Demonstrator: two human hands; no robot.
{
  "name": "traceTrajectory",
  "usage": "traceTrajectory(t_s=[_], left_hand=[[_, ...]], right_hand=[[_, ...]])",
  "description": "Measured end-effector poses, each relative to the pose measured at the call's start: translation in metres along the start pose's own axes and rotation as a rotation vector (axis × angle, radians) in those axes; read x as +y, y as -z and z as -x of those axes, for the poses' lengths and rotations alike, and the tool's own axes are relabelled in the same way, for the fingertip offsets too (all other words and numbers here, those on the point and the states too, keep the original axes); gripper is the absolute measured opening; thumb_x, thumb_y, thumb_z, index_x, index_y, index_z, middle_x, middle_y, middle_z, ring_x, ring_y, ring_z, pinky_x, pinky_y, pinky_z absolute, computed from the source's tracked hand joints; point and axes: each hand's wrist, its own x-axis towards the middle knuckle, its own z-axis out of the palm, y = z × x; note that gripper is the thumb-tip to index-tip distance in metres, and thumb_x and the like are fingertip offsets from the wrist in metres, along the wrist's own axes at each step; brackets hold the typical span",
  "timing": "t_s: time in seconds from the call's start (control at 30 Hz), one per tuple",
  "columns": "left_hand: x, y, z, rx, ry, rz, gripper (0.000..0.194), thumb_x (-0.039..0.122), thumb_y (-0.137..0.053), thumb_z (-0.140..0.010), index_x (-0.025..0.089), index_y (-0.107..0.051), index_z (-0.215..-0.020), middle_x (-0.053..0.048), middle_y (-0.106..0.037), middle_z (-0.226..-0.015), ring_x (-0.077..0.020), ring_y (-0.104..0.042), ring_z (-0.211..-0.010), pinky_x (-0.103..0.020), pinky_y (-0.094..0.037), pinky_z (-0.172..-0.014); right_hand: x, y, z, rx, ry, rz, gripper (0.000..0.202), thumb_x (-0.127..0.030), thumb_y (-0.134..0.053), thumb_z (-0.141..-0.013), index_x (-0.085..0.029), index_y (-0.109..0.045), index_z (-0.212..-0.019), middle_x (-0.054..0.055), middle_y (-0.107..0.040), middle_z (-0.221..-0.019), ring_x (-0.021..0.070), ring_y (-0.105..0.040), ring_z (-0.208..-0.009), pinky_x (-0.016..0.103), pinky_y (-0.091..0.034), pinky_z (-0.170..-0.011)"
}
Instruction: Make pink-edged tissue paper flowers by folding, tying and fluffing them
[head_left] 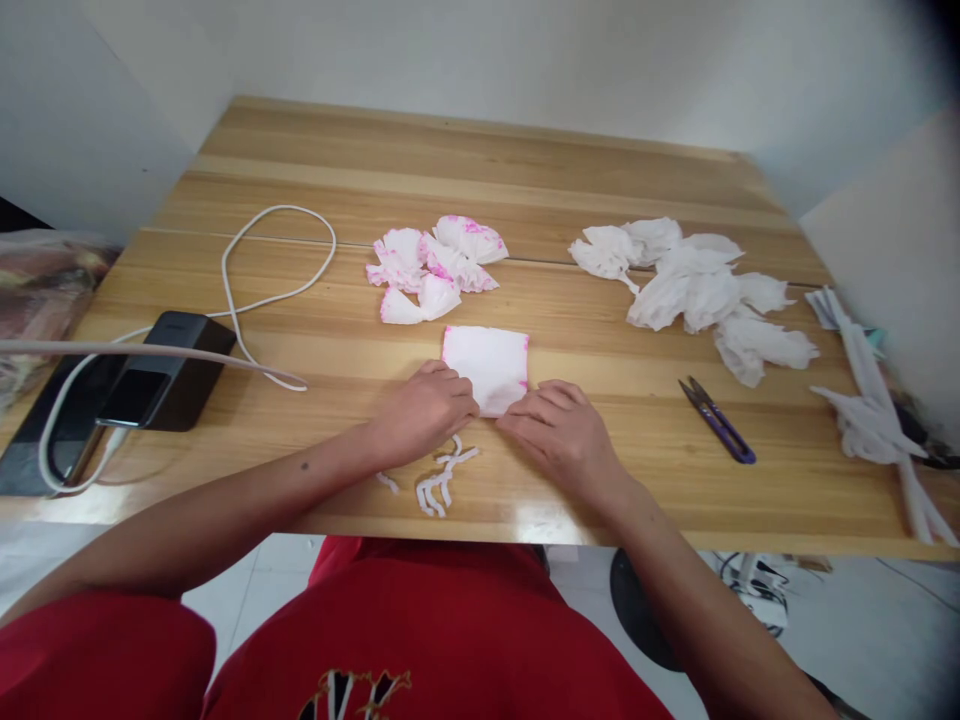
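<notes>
A white paper sheet with pink-marked edges (487, 362) lies flat on the wooden table before me. My left hand (431, 408) has its fingers curled on the sheet's near left corner. At the near right corner, my right hand (561, 430) grips the edge with fingers bent and pressed together. Just below the left hand are several short white twisted strips (439, 485). Beyond the sheet sit bunched white paper pieces with pink edges (442, 262), pinched at their middles like bows.
Plain white bunched paper pieces (690, 280) lie at the back right. Purple-handled thread snips (718, 420) rest right of my hand. A dark power bank (176, 365) with a white cable (330, 240) stands left. White strips of thin material (874, 400) lie along the right edge.
</notes>
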Motion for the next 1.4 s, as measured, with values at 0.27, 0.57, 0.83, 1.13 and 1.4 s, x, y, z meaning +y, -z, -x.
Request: traceTrajectory(t_s=[0.27,0.57,0.83,1.13,1.4], left_hand=[[-0.005,-0.003,0.002,0.002,0.014,0.079,0.017,0.026,-0.051,-0.092,0.019,-0.066,-0.085,-0.003,-0.061,-0.083,-0.0178,-0.052,-0.083,-0.033,-0.034,-0.087],[-0.001,-0.004,-0.002,-0.008,-0.024,-0.046,0.019,0.028,-0.050,-0.092,0.017,-0.066,-0.087,-0.004,-0.062,-0.083,-0.0199,-0.053,-0.083,-0.037,-0.033,-0.089],[-0.003,0.010,-0.015,0.197,0.060,0.107,0.018,0.022,-0.052,-0.088,0.016,-0.065,-0.077,-0.005,-0.063,-0.080,-0.0203,-0.055,-0.083,-0.040,-0.035,-0.088],[-0.018,0.036,-0.022,0.262,0.528,1.416,0.020,0.034,-0.071,-0.074,0.015,-0.065,-0.078,0.001,-0.061,-0.074,-0.0095,-0.052,-0.066,-0.021,-0.038,-0.064],[-0.013,0.045,-0.023,0.346,0.475,1.772,0.023,0.030,-0.077,-0.067,0.014,-0.061,-0.073,0.002,-0.058,-0.068,-0.0085,-0.051,-0.061,-0.020,-0.039,-0.060]], right_hand=[[0.008,-0.016,0.002,-0.070,0.010,0.124,0.015,-0.018,-0.052,-0.090,-0.023,-0.066,-0.092,0.000,-0.065,-0.086,0.0123,-0.055,-0.082,0.033,-0.033,-0.093],[0.005,-0.017,-0.006,-0.077,-0.048,0.103,0.018,-0.019,-0.049,-0.091,-0.019,-0.065,-0.082,0.002,-0.064,-0.078,0.0127,-0.056,-0.077,0.032,-0.035,-0.088],[0.016,0.011,-0.018,-0.023,-0.204,-0.232,0.016,-0.027,-0.050,-0.090,-0.020,-0.063,-0.097,0.006,-0.066,-0.097,0.0189,-0.058,-0.092,0.035,-0.039,-0.088],[0.045,0.008,-0.026,0.201,-0.455,-1.284,0.084,-0.059,-0.069,-0.069,-0.035,-0.032,-0.141,0.005,-0.042,-0.142,0.0238,-0.037,-0.133,0.042,-0.031,-0.108],[0.025,-0.008,-0.035,0.172,-0.641,-1.651,0.069,-0.056,-0.073,-0.065,-0.027,-0.054,-0.125,0.007,-0.048,-0.137,0.0242,-0.046,-0.125,0.040,-0.036,-0.105]])
